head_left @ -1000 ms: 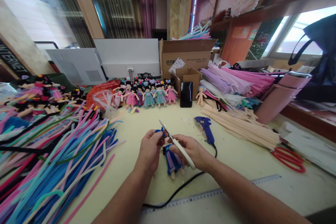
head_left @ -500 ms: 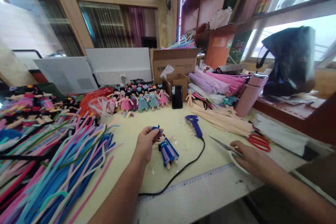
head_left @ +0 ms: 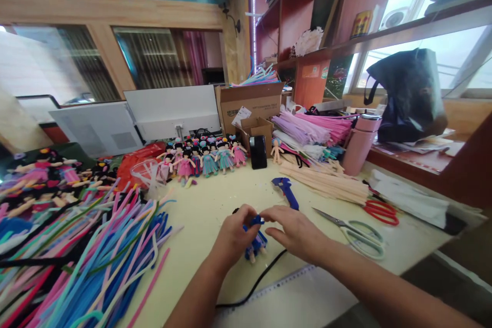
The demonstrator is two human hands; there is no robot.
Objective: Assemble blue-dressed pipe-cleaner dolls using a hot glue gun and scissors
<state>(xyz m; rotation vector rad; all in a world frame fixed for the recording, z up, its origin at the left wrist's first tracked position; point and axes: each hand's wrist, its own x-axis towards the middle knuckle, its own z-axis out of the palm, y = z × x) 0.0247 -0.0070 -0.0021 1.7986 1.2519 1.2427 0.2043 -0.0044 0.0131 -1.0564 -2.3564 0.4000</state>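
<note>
A small doll in a blue dress is held upright on the pale yellow table. My left hand is closed round its upper body. My right hand meets it from the right and pinches the blue pipe-cleaner piece at the doll's head. The white-handled scissors lie flat on the table to the right of my right hand, free of it. A blue glue gun stands just behind my hands, its black cord running under my right wrist.
A heap of coloured pipe cleaners covers the left side. Finished dolls stand in a row at the back by cardboard boxes. Beige sticks, red scissors, a pink flask and a ruler lie to the right and front.
My right hand cut at the doll's head with the scissors, laid them down on the right, then came back bare to the blue piece. The camera tilted upward.
</note>
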